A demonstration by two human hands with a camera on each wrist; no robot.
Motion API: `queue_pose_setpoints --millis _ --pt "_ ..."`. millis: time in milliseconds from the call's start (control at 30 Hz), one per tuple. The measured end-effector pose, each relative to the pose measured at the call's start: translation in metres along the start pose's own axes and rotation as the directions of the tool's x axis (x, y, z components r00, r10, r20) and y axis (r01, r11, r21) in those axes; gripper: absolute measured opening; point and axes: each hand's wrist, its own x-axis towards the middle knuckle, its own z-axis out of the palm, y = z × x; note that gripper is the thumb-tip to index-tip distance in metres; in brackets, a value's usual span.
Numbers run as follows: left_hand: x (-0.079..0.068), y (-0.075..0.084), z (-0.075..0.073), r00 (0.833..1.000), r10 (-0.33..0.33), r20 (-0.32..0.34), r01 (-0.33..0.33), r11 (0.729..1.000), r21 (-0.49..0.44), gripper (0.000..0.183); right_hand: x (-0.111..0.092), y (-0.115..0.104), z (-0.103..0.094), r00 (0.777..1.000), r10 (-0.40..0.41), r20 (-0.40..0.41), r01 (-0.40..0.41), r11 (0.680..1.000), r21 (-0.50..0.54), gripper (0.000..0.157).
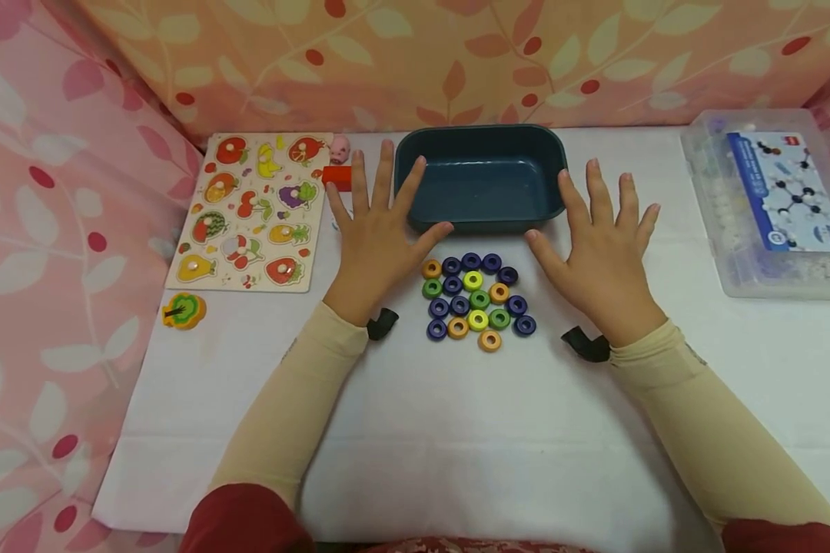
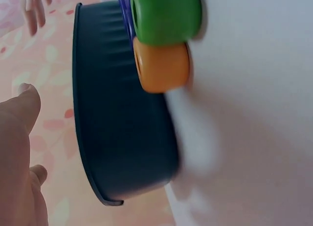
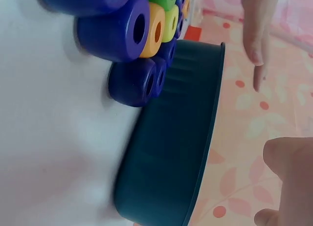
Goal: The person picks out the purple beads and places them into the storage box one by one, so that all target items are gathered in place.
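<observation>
Several ring-shaped beads in purple, green, orange and yellow lie grouped on the white cloth, among them a yellow bead and an orange bead. Behind them stands a dark teal tub, its inside bare in the head view. My left hand is spread with straight fingers, left of the beads and near the tub's left end. On the other side my right hand is spread likewise, by the tub's right end. Neither hand holds anything. Purple beads show large in the right wrist view.
A wooden fruit puzzle board lies at the left, with a tree-shaped piece in front of it. A red block and a pink figure sit beside the board. At the right is a clear plastic case.
</observation>
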Motion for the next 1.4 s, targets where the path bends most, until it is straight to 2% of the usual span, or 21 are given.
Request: queue_pose_setpoints --millis 267,600,967,1133,1267,1400 --pt "0.013 -0.007 0.008 0.999 -0.039 0.036 0.041 0.999 -0.036 0.095 -0.01 -0.002 -0.001 0.998 -0.006 0.067 -0.004 0.99 0.141 0.085" --pt "0.026 -0.015 0.019 0.989 -0.105 0.103 0.111 0.992 -0.052 0.097 -0.025 -0.009 0.004 0.99 -0.093 0.104 0.059 0.954 0.293 0.087" --pt "0.032 -0.018 0.022 0.974 -0.128 0.189 0.147 0.985 -0.093 0.112 -0.03 -0.015 0.011 0.969 -0.128 0.21 0.054 0.945 0.323 0.074" --pt "0.034 -0.018 0.022 0.966 -0.138 0.22 0.166 0.98 -0.113 0.115 -0.029 -0.017 0.014 0.952 -0.101 0.289 0.001 0.945 0.328 0.067" --pt "0.036 -0.017 0.022 0.963 -0.138 0.23 0.178 0.971 -0.16 0.118 -0.029 -0.018 0.013 0.932 -0.068 0.357 -0.053 0.946 0.319 0.063" --pt "0.038 -0.017 0.022 0.959 -0.139 0.246 0.2 0.949 -0.244 0.121 -0.026 -0.015 0.018 0.929 -0.067 0.365 -0.059 0.945 0.323 0.051"
